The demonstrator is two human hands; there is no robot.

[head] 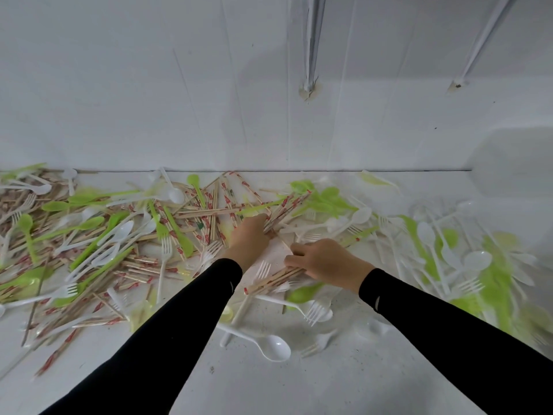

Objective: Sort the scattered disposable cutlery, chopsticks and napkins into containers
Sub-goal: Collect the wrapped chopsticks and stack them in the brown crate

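Observation:
Wrapped wooden chopsticks (pixel 206 212), green plastic spoons (pixel 86 224) and white forks and spoons (pixel 270 347) lie scattered over a white floor. My right hand (pixel 324 260) grips a bundle of chopsticks (pixel 270 280) that slants down to the left. My left hand (pixel 250 235) reaches into the pile at the centre, and its fingertips pinch chopsticks (pixel 278 215) there. Both arms wear black sleeves. No container shows.
A white wall (pixel 179 100) rises right behind the pile, with two pipes (pixel 311 55) coming down to it. A heap of white and green cutlery (pixel 466 259) lies blurred at the right. Bare floor (pixel 314 390) shows between my arms.

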